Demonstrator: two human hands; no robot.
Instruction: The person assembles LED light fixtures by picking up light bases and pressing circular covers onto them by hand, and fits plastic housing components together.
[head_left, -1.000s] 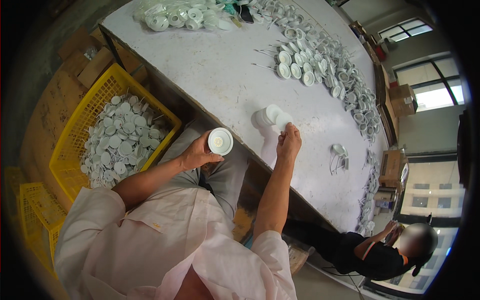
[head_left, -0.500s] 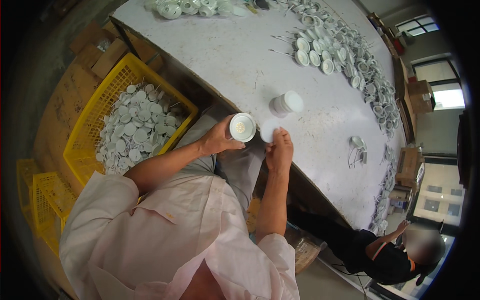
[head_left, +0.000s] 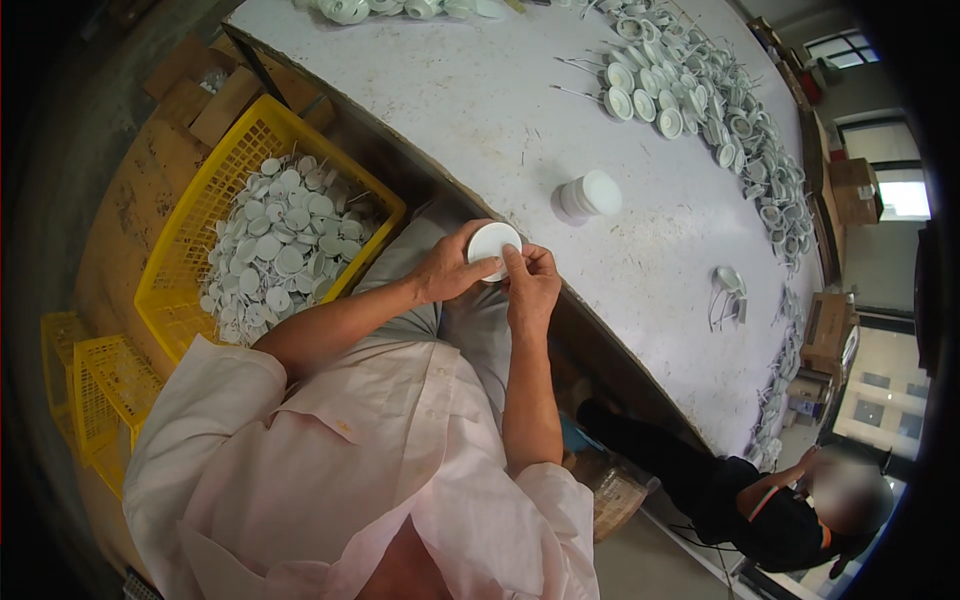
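A small round LED downlight point(head_left: 493, 240) is held over my lap by the table's edge, a white diffuser disc covering its face. My left hand point(head_left: 446, 271) is closed round its housing, with the thumb over the rim. From the other side my right hand point(head_left: 533, 284) grips it, the thumb pressing on the disc and the fingers bent behind the edge. Whether the disc sits fully in the rim I cannot tell. Beyond my hands, a stack of white diffuser discs point(head_left: 598, 193) stands on the table.
The white table point(head_left: 470, 130) carries a long heap of downlights point(head_left: 745, 150) on its far right and a small group of downlights point(head_left: 731, 283) nearer. A yellow basket point(head_left: 180, 255) of finished-looking round lights stands at my left. A person in black point(head_left: 770, 520) is at lower right.
The diffuser disc, held apart in my right hand before, now lies over the downlight's face and hides its LEDs. My right hand has moved left to meet my left hand.
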